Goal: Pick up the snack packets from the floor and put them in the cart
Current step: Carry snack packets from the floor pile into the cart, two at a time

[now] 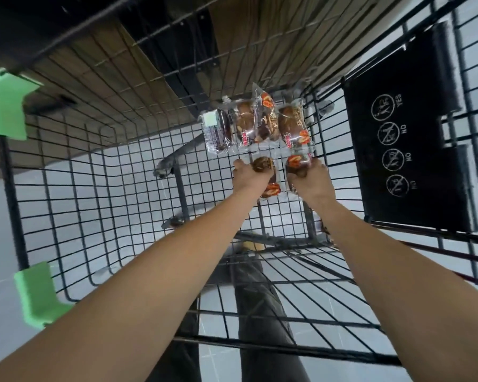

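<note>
Nearest, two bare forearms reach down into the black wire cart [13, 194], and dark trouser legs [262, 312] show through its mesh. The left hand [250, 176] grips one snack packet [263, 164] with the fingers curled round it. Just beside it, the right hand [309, 180] grips another packet [297, 162] in the same way, both low over the cart bottom. Just beyond them, four more packets [244, 125] lie side by side on the mesh, near a black flap [414, 133] with round signs.
</note>
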`<state>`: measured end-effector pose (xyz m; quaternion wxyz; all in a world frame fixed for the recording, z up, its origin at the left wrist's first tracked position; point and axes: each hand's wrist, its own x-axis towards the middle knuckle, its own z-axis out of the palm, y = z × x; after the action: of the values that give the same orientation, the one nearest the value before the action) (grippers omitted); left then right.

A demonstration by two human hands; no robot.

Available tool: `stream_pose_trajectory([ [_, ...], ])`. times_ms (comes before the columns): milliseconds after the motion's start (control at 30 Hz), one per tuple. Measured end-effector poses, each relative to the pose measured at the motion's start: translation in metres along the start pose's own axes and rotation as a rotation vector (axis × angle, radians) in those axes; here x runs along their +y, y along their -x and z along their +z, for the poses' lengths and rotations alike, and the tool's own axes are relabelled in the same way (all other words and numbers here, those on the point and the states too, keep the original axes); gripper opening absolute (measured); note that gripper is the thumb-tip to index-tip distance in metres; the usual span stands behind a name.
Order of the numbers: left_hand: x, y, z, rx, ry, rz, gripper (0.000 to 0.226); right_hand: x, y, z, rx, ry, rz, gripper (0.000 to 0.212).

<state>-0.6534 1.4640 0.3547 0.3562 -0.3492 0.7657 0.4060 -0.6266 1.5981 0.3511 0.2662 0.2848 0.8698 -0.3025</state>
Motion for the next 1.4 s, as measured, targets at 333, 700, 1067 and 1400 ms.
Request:
stream_pose_trajectory([
  [333, -0.017, 0.085, -0.095, -0.021, 0.088, 0.344, 0.074, -0.073, 0.093, -0.034, -0.035, -0.072, -0.303, 0.048],
  [700, -0.102, 0.188, -0.271, 0.278, 0.118, 0.602, 0.069, -0.202, 0.243, 0.005, -0.186, -0.086, -0.599, 0.062],
  [1067, -0.313, 0.288, -0.441, 0.581, 0.481, 0.454, 0.056, -0.302, 0.452, 0.145, -0.316, 0.111, -0.931, 0.047],
  [1400, -0.557, 0.35, -0.54, 0.718, 0.596, 0.214, 0.055, -0.367, 0.646, 0.312, -0.555, 0.356, -1.194, 0.043],
])
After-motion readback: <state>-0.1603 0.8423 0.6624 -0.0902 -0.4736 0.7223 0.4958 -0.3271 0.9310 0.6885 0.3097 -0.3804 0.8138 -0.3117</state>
